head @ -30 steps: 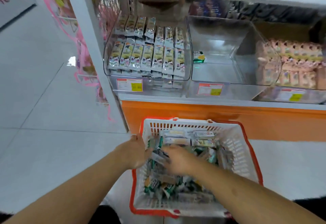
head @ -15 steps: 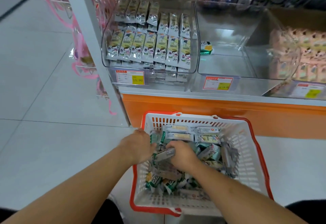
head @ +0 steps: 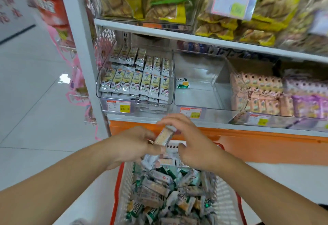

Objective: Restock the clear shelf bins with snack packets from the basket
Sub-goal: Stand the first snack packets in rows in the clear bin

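A white basket with a red rim [head: 229,205] sits on the floor below me, full of small snack packets [head: 159,187]. Above its far edge my left hand [head: 131,146] grips a few packets, one long pale packet [head: 162,137] sticking up. My right hand [head: 193,145] hovers beside it, its fingers curled over the top end of that packet. On the shelf ahead, the middle clear bin [head: 209,90] holds a single green and yellow packet [head: 182,83]. The left clear bin [head: 134,82] is packed with rows of packets.
A bin of pink packets [head: 255,95] and purple ones [head: 308,104] stands to the right. The upper shelf [head: 195,36] carries yellow snack bags. An orange base panel [head: 266,146] runs below the bins. A white upright post [head: 79,47] and pink hanging net bags stand left; tiled floor beyond.
Both hands have risen out of the basket with packets, up to its far rim. My view has tilted up, bringing the upper shelf into sight.
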`<state>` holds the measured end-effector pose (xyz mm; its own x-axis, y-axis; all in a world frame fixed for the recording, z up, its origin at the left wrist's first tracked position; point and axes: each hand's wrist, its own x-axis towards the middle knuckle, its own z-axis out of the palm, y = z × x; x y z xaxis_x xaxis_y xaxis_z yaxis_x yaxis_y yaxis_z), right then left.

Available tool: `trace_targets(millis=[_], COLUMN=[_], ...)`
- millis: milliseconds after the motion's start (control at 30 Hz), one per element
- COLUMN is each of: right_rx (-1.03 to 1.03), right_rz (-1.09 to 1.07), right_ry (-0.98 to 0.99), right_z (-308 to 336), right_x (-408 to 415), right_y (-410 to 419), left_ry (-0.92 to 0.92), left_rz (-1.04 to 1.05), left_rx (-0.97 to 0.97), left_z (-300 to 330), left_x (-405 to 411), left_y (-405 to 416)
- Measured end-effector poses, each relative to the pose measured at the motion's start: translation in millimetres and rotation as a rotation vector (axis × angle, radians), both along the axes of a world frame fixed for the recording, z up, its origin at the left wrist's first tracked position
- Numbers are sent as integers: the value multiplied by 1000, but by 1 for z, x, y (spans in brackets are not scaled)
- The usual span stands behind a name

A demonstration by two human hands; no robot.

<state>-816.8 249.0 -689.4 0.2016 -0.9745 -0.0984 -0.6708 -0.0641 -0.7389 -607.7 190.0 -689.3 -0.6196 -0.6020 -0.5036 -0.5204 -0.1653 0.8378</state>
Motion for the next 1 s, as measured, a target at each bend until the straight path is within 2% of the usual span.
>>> trace_targets(millis=[67,200,367,667,1000], right_rx=[-50,-53,-84,-80,-207], right_rz=[-2,21,-20,-37,-23], right_ry=[-8,-18,-10,20,126], right_z=[15,29,33,38,27], right_x=[3,16,25,31,33], right_y=[7,12,8,8,5], left_ry=[53,331,457,438,493], left_rz=[106,329,425,480,529], left_rx=[13,339,482,296,251], left_z=[10,25,28,24,23], left_x=[4,8,-1,2,2], left_y=[2,8,3,0,0])
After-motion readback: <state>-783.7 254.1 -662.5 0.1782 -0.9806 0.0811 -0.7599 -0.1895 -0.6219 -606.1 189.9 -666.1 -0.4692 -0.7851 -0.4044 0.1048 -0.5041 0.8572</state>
